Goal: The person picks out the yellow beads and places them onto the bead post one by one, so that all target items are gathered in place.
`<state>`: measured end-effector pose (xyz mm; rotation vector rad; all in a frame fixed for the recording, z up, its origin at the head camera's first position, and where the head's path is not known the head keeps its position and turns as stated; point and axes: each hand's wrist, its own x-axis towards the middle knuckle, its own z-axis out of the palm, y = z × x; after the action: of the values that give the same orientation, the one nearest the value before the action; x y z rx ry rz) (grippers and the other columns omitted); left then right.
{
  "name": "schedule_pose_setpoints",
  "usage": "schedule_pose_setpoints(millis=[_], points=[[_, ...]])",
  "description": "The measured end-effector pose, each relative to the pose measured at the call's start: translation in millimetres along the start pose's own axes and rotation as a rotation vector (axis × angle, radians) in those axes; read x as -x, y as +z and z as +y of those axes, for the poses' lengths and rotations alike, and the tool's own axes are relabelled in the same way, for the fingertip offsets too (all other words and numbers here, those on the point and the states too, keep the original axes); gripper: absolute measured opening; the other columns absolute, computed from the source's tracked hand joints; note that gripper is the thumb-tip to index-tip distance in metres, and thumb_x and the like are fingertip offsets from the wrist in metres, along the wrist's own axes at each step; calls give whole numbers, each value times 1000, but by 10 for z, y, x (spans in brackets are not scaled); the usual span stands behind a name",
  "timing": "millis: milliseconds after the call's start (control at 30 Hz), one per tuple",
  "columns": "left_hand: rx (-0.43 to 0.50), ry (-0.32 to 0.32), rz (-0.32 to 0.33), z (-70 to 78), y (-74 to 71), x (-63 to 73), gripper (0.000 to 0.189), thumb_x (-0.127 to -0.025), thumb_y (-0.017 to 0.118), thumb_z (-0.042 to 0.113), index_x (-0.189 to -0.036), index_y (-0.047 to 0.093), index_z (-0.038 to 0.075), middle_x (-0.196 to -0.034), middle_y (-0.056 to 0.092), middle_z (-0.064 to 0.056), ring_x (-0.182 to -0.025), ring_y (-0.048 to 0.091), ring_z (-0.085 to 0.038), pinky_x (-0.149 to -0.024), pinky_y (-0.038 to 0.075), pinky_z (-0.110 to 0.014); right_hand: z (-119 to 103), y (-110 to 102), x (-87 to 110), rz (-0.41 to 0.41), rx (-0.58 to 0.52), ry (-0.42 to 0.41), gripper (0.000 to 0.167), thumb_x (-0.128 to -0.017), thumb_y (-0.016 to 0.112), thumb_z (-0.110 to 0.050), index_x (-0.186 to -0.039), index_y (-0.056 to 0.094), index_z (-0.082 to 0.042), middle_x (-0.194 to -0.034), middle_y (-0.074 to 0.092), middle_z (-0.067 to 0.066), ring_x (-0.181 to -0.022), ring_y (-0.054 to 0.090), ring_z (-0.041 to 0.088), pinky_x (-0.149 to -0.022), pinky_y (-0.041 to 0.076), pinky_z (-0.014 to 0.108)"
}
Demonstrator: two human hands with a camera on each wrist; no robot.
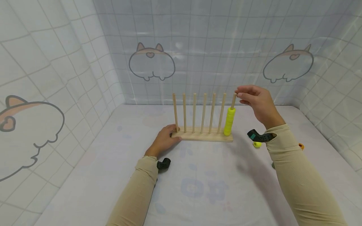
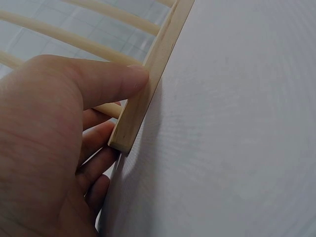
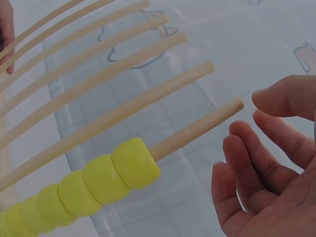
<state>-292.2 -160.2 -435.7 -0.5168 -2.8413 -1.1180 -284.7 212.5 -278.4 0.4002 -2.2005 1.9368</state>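
A wooden peg rack [image 1: 203,137] with a row of several upright pegs stands on the white-covered table. My left hand [image 1: 165,138] grips the left end of its base; in the left wrist view the thumb [image 2: 116,83] presses the front edge and the other fingers are behind. Yellow beads [image 1: 229,121] are stacked on the rightmost peg [image 3: 197,129], whose upper part sticks out bare. Beside that peg's tip is my right hand [image 1: 258,100], its fingers loosely bent and nothing between them. In the right wrist view, the other pegs carry no beads.
To the right, a loose yellow bead [image 1: 257,144] lies below the right wrist's black camera band [image 1: 260,136]. An orange bead [image 1: 301,146] lies beyond the right sleeve, and a dark green piece [image 1: 273,165] is partly hidden by it. Tile-patterned sheeting [image 1: 215,56] walls the back and sides.
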Motion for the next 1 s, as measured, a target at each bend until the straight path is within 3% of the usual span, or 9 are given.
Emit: schedule_pose_setpoints(millis=[267,467,700,1000], points=[[14,12,15,13,-10,18,43,-90,74,22,-129,64,9,-149,49,-14,-138,43,-34,-113,34,-49,61,-53,46,21,-88,-16,34,-94,72,-14,-122,64,3,-115,67,7,-107,60,20,-86,53,22],[15,16,9,14,-9,18,43,-90,74,23,-130,63,9,-149,48,-13,-137,43,-33,-113,34,-47,175,-135,157,57,-95,24,35,-95,71,-17,-124,63,1,-119,64,10,-112,56,26,-86,53,20],[18,21,10,17,-7,17,41,-90,74,23,-127,64,10,-149,49,-12,-137,43,-32,-113,35,-47,345,-224,301,95,-163,49,35,-93,73,-17,-122,63,1,-115,66,8,-109,59,23,-84,55,22],[26,29,14,-9,4,6,39,-90,74,22,-125,64,10,-148,49,-12,-138,43,-32,-113,35,-47,474,-316,477,100,-129,81,35,-94,72,-18,-122,64,-1,-115,66,6,-105,62,18,-83,55,20]])
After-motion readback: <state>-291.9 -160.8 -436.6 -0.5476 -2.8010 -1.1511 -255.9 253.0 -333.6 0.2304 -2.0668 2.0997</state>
